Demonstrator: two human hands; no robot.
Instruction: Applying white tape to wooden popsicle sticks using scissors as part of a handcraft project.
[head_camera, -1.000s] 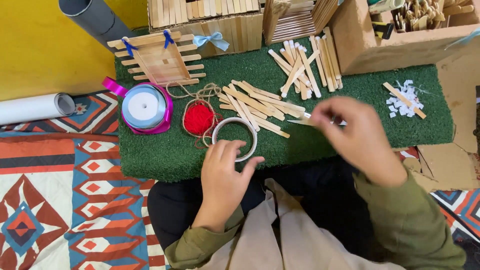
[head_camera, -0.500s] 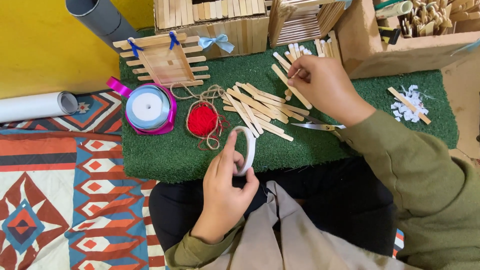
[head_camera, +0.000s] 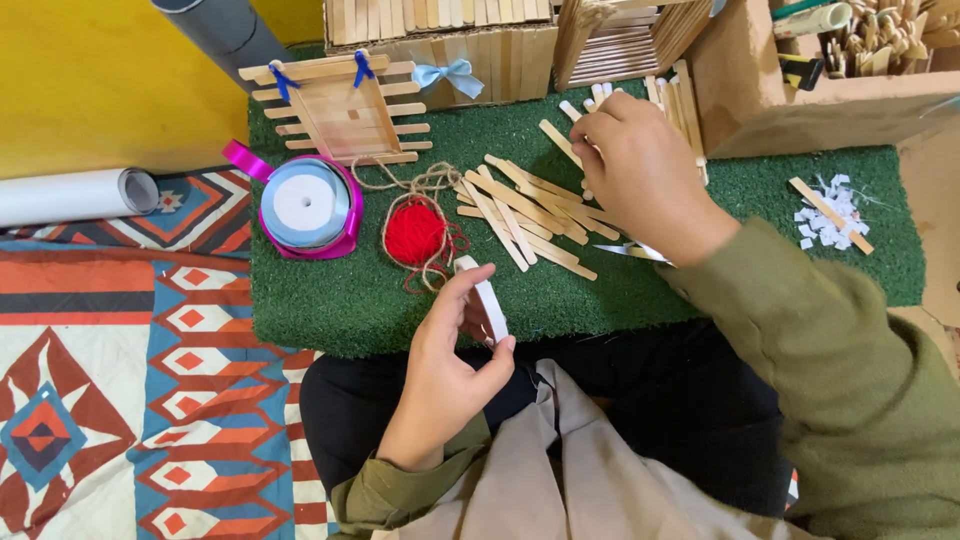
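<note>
Fingers of the left hand (head_camera: 450, 350) pinch a white tape roll (head_camera: 488, 300) at the frame's centre, held on edge, its open face turned right. Curled together, the right hand (head_camera: 640, 170) picks among wooden craft sticks (head_camera: 520, 215) on the green mat (head_camera: 340, 300); whether it grips one, I cannot tell. Picking a stick seems the step; next calls for lifting one clear, their long axes running upper left to lower right.
</note>
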